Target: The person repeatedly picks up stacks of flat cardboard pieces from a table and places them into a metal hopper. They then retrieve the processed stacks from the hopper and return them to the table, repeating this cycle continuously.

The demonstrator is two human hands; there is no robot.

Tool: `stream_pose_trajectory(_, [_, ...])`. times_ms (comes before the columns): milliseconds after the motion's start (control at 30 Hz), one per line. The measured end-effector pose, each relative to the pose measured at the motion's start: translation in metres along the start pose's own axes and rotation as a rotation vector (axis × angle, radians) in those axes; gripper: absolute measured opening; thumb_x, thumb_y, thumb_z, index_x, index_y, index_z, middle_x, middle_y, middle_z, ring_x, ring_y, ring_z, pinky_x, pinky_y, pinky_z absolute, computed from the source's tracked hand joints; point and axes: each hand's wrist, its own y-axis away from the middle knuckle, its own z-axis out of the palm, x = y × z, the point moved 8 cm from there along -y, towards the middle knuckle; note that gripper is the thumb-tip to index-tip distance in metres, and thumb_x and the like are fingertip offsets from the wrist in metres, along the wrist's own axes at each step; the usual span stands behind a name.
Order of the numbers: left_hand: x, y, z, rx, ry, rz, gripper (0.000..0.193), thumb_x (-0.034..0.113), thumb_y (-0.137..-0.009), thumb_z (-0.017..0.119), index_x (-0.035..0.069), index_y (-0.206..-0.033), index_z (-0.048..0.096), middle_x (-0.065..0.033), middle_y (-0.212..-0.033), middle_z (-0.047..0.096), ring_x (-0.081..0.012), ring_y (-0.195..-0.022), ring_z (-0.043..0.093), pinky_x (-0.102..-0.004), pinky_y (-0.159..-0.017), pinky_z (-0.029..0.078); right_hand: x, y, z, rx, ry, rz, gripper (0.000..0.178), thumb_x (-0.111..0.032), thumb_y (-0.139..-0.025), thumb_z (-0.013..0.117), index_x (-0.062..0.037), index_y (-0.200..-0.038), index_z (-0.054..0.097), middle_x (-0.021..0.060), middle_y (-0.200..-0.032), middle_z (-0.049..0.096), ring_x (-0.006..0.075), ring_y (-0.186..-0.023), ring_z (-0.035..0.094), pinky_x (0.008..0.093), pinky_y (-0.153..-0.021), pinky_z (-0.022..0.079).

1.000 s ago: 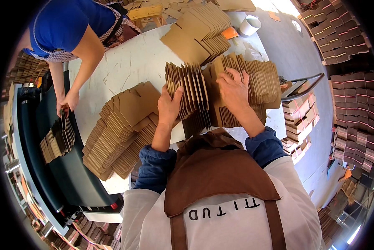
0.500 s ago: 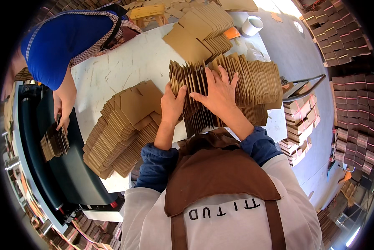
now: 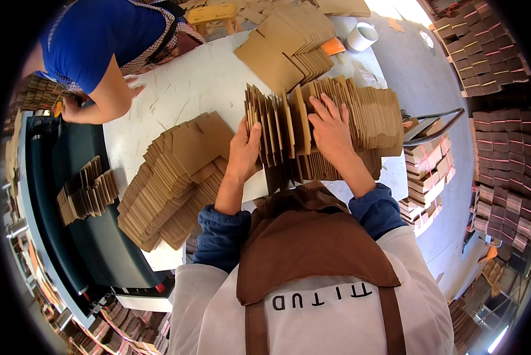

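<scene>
A row of brown folded cardboard pieces [image 3: 366,112] stands on edge across the white table in front of me. My left hand [image 3: 243,148] is closed on the row's left end, thumb on the near side and the other fingers partly hidden. On top of the row, to the right of a gap, lies my right hand [image 3: 334,131], open, with its fingers stretched over the upper edges. Between my hands several cardboard pieces [image 3: 271,127] stand loosely fanned apart. To my left, a second fanned stack of cardboard [image 3: 176,171] leans on the table.
More flat cardboard [image 3: 283,44] is piled at the table's far side, near a white mug [image 3: 361,36]. A co-worker in blue [image 3: 105,44] stands at far left beside a dark conveyor belt [image 3: 105,242] carrying a small cardboard bunch [image 3: 88,189]. Bundled stacks [image 3: 507,142] line the right.
My right hand has moved right, and a wider gap has opened in the row. My left hand stays at the end. The co-worker has let go of the bunch on the belt and drawn back.
</scene>
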Motion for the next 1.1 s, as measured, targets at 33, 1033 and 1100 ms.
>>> stream_pose_trajectory(33, [-0.002,-0.001,-0.001,-0.003,-0.028,0.023,0.043,0.024,-0.101,0.047,-0.002,-0.135,0.044,-0.0154,-0.106,0.066,-0.0181,-0.092,0.063,-0.0307,-0.082,0.050,0.001,0.000,0.001,0.003,0.003,0.002,0.021,-0.005,-0.080,0.057,-0.0068,-0.100,0.063,0.0045,-0.143,0.044,0.0260,-0.139,0.029,0.0594,-0.110,0.024])
stream_pose_trajectory(1033, [0.048,-0.061,-0.086,0.161,-0.581,0.307,0.069,0.018,-0.084,0.060,-0.005,-0.141,0.031,-0.0194,-0.085,0.064,-0.0306,-0.074,0.062,-0.0388,-0.069,0.051,-0.005,-0.003,0.008,-0.035,-0.119,0.242,0.060,-0.020,-0.080,0.064,-0.0083,-0.135,0.044,0.0125,-0.149,0.034,0.0305,-0.142,0.023,0.0585,-0.111,0.019])
stream_pose_trajectory(1100, [0.076,-0.091,-0.112,0.150,-0.352,0.213,0.058,0.019,-0.086,0.059,-0.005,-0.134,0.038,-0.0227,-0.100,0.064,-0.0270,-0.086,0.062,-0.0361,-0.078,0.049,-0.001,-0.004,0.012,-0.053,-0.115,0.251,0.059,-0.019,-0.080,0.064,-0.0087,-0.135,0.044,0.0123,-0.150,0.033,0.0305,-0.142,0.023,0.0587,-0.111,0.019])
